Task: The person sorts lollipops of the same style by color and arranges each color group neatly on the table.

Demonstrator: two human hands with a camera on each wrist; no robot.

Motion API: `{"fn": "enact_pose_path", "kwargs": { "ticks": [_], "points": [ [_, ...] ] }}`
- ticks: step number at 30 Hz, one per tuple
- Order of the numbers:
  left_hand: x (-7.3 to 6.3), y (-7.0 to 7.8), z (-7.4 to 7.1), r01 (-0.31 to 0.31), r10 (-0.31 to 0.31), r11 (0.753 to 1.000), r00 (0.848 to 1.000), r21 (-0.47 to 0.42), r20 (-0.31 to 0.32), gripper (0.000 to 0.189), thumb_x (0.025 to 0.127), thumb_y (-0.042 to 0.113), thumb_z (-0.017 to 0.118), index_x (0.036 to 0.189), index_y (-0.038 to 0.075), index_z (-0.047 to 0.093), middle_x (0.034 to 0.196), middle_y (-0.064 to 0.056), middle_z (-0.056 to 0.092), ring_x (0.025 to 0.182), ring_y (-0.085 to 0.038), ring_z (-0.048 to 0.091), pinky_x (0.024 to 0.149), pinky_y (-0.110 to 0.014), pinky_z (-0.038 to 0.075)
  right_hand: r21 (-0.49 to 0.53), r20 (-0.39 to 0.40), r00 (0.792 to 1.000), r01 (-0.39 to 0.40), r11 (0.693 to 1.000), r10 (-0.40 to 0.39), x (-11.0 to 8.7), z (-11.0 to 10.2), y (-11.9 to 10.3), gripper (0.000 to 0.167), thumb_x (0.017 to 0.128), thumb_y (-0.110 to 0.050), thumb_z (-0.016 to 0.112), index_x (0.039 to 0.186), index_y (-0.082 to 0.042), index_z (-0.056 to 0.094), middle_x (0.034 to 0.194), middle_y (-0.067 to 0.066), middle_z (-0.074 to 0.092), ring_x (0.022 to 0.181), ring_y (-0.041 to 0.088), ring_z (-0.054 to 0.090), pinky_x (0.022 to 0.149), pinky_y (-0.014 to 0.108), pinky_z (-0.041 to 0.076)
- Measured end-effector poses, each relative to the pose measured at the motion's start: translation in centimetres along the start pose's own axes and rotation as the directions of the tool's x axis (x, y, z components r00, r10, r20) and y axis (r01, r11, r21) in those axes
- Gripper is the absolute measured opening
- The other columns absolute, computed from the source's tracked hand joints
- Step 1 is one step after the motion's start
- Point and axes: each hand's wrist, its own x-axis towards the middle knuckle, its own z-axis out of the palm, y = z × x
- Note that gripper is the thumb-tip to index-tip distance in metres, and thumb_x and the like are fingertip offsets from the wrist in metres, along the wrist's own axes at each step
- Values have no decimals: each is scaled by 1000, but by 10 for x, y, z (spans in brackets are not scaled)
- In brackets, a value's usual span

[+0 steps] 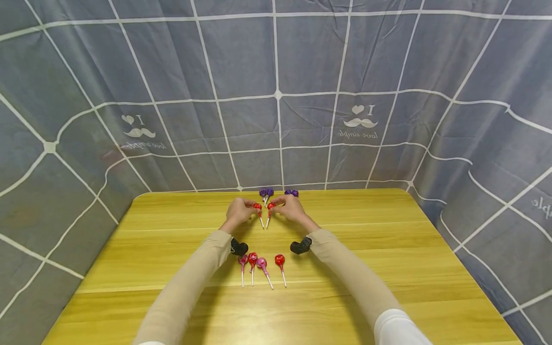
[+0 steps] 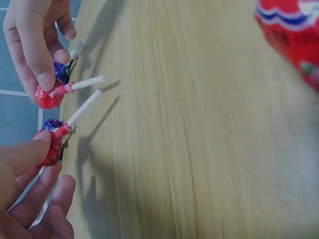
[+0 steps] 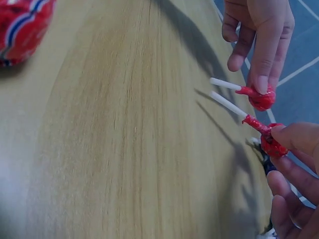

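My left hand [image 1: 239, 211] pinches a red-wrapped lollipop [image 2: 52, 147] by its candy head between thumb and fingers. Opposite it, my right hand [image 1: 291, 208] pinches another red lollipop [image 3: 273, 143] in the same way. The two heads are held close together, with their white sticks pointing back toward me and slightly inward. Just behind them, at the table's far edge, lie purple lollipops: a pair [image 1: 266, 192] in the middle and more purple heads [image 1: 291, 193] near the right hand, which partly hides them.
Nearer me on the wooden table [image 1: 371, 268] lies a row: a pink lollipop [image 1: 243, 259], a red one [image 1: 252, 258], another pink one [image 1: 261, 262] and, slightly apart, a red one [image 1: 280, 259]. A grey curtain with white lines [image 1: 310, 120] hangs behind the table.
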Motion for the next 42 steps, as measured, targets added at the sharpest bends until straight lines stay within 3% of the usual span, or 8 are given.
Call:
{"fn": "enact_pose_path", "kwargs": {
  "ticks": [4,9,13,20,42],
  "points": [
    [4,-1,5,11,-10,1000,1000,-14,4,32,82,23,76,110,8,73,99,-10,75,56,-7,59,52,-20,35,11,3,1000,-10,1000,10,2,4,2,27,84,-14,72,109,-6,72,106,11,73,86,23,69,67,24,52],
    [5,0,9,46,-46,998,999,35,5,30,83,25,75,108,10,74,101,-8,75,82,-20,67,58,-21,39,17,-8,1000,-1,1000,1,3,10,7,25,85,-15,72,107,-5,72,105,13,73,95,26,69,84,34,52],
    [5,1,12,66,-66,996,998,52,2,29,84,26,75,108,11,74,103,-7,74,92,-24,67,61,-24,41,42,-18,1000,1,999,0,4,15,10,25,85,-15,72,108,-4,71,105,13,73,97,26,69,94,41,49],
    [6,0,17,70,-70,996,998,54,-5,29,84,27,74,110,13,74,115,-7,71,104,-27,66,69,-30,46,35,-43,999,-11,999,13,3,18,9,24,85,-17,72,107,-5,72,103,12,74,95,24,70,94,41,48],
    [4,2,16,80,-82,995,996,54,23,32,85,29,71,112,12,73,112,-11,71,97,-28,66,64,-28,43,-23,-33,997,-74,997,73,-1,13,6,26,86,-22,72,109,-10,72,101,9,74,96,24,69,91,41,49]
  ]
}}
